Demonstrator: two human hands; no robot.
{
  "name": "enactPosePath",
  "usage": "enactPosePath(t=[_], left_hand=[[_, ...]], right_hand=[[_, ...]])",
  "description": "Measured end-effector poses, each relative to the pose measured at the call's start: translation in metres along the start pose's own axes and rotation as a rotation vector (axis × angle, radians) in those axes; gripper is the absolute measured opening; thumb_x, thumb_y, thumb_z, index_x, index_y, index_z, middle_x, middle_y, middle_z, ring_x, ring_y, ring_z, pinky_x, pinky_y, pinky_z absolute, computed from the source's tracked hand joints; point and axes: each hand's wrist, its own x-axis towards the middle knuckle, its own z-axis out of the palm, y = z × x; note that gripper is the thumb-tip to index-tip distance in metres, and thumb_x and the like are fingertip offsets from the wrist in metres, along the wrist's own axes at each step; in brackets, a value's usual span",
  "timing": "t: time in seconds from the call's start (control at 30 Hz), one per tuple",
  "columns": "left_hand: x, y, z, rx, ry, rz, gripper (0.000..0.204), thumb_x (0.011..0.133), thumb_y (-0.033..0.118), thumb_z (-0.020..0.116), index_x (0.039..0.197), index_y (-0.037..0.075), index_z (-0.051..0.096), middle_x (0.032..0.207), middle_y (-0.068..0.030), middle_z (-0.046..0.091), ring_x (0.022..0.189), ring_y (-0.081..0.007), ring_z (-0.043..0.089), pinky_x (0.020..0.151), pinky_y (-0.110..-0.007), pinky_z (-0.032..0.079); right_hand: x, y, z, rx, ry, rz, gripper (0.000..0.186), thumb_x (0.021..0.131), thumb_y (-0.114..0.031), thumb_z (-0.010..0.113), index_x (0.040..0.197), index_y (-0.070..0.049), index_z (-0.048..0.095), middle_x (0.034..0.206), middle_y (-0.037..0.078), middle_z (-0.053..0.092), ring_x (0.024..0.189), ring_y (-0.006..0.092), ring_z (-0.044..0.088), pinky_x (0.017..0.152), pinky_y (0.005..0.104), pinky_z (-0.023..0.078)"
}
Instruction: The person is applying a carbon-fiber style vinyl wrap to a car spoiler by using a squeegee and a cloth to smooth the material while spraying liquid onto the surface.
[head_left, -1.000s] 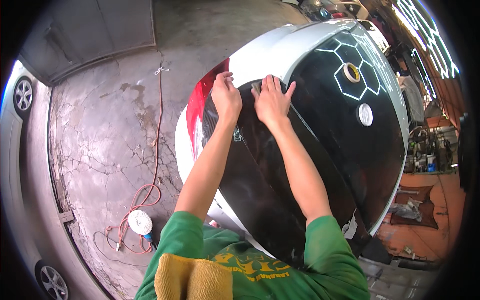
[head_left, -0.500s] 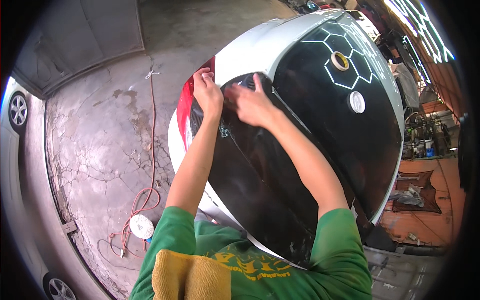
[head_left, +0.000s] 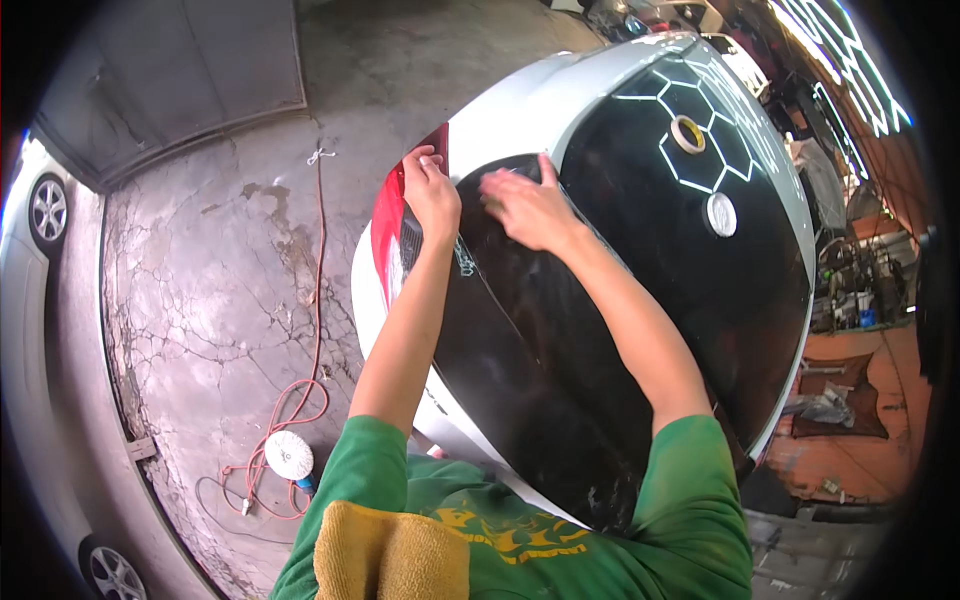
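Black film (head_left: 560,370) covers the trunk lid of the white car (head_left: 510,115). My left hand (head_left: 432,198) is at the film's far left corner, beside the red tail light (head_left: 388,208). Its fingers are curled together, and what they pinch, if anything, is hidden. My right hand (head_left: 528,208) lies on the film near its far edge, fingers stretched out and thumb raised, the fingertips smeared by motion. A loose dark flap of film with a ribbed look hangs by my left wrist.
On the dark rear window (head_left: 660,280) rest a yellow tape roll (head_left: 688,134) and a white round disc (head_left: 721,214). A polisher with a white pad (head_left: 289,455) and a red cord (head_left: 320,260) lie on the cracked floor. Another car (head_left: 45,330) stands at the left.
The raised, wrinkled film beneath my right hand now lies flatter against the trunk. My right hand is more spread. The whole view has shifted slightly.
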Motion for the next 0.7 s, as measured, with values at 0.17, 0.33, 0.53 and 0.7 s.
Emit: enactPosePath(t=[0.17, 0.33, 0.53, 0.7], left_hand=[[0.000, -0.013, 0.012, 0.005, -0.039, 0.046, 0.024, 0.104, 0.015, 0.040, 0.111, 0.001, 0.059, 0.094, -0.0118, 0.067, 0.079, -0.0181, 0.061, 0.072, -0.032, 0.050], [0.000, 0.009, 0.001, 0.305, -0.174, 0.093, 0.023, 0.096, 0.019, 0.053, 0.106, 0.005, 0.068, 0.100, -0.0200, 0.071, 0.093, -0.0357, 0.069, 0.084, -0.043, 0.051], [-0.025, -0.007, 0.017, 0.565, -0.763, 0.520, 0.044, 0.094, 0.018, 0.053, 0.134, 0.002, 0.056, 0.139, -0.0265, 0.052, 0.129, -0.0399, 0.050, 0.110, -0.044, 0.039], [-0.029, -0.006, 0.013, 0.809, -0.807, 0.536, 0.053, 0.100, 0.034, 0.048, 0.145, 0.006, 0.045, 0.146, -0.0290, 0.043, 0.129, -0.0535, 0.044, 0.108, -0.054, 0.039]], right_hand=[[0.021, -0.021, -0.008, -0.036, -0.166, -0.010, 0.034, 0.097, -0.030, 0.053, 0.123, -0.010, 0.062, 0.134, 0.000, 0.060, 0.132, 0.0180, 0.050, 0.110, 0.0751, 0.016], [-0.072, -0.049, 0.001, 0.218, 0.069, -0.064, 0.046, 0.097, -0.031, 0.052, 0.138, -0.008, 0.052, 0.146, 0.005, 0.049, 0.139, 0.0211, 0.041, 0.115, 0.0672, 0.015], [-0.098, -0.021, 0.023, 0.179, 0.194, 0.261, 0.060, 0.100, -0.036, 0.050, 0.148, -0.003, 0.038, 0.160, 0.013, 0.027, 0.146, 0.0290, 0.032, 0.113, 0.0660, 0.022], [-0.079, -0.027, 0.033, 0.209, 0.279, 0.286, 0.057, 0.099, -0.034, 0.049, 0.144, 0.000, 0.042, 0.158, 0.016, 0.031, 0.145, 0.0319, 0.031, 0.112, 0.0679, 0.023]])
